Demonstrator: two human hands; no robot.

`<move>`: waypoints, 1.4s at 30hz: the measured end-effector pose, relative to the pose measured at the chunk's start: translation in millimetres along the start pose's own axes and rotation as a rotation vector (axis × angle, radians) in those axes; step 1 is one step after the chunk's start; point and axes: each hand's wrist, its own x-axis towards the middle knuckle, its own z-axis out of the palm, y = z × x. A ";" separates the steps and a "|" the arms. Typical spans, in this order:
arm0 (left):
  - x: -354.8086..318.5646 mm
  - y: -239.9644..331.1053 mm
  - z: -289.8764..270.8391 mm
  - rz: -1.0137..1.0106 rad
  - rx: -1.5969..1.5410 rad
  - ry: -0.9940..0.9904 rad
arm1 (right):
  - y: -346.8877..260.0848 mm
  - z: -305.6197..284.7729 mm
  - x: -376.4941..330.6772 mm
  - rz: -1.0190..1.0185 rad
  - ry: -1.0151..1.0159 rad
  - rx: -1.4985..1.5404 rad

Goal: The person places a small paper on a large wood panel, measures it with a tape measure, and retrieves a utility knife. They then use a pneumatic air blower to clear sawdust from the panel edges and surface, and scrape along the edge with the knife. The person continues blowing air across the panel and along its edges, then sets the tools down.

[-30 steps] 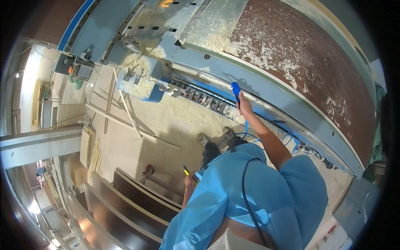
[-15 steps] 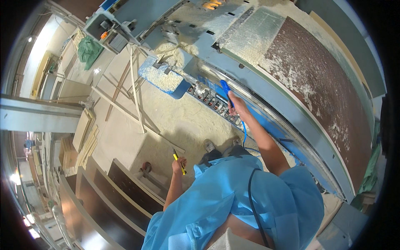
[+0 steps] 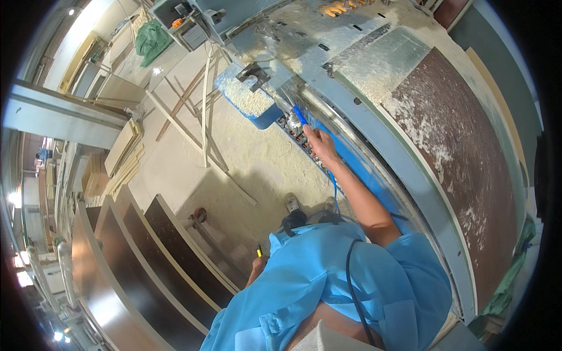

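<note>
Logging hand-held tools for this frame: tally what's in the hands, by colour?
Blue: 1, air gun in the right hand
Yellow: 1, small tool in the left hand
Total: 2

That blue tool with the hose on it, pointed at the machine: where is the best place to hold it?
Probably by the rear of its body, as the right hand does now. The blue tool points its slim tip up at the sawdust-covered machine, and the thin blue hose trails back along the forearm, so coming from behind, on the hose side, keeps the tip free.
</note>
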 end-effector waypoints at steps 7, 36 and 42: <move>-23.6 30.5 15.4 0.069 0.152 0.020 | -5.1 -0.4 -5.5 0.046 -0.125 -0.277; -8.5 80.5 -60.4 -0.119 -0.424 -0.063 | 20.8 -40.1 38.2 0.190 0.071 0.414; -13.0 110.8 -85.9 -0.171 -0.418 -0.071 | 31.3 -33.4 52.6 0.206 0.000 0.533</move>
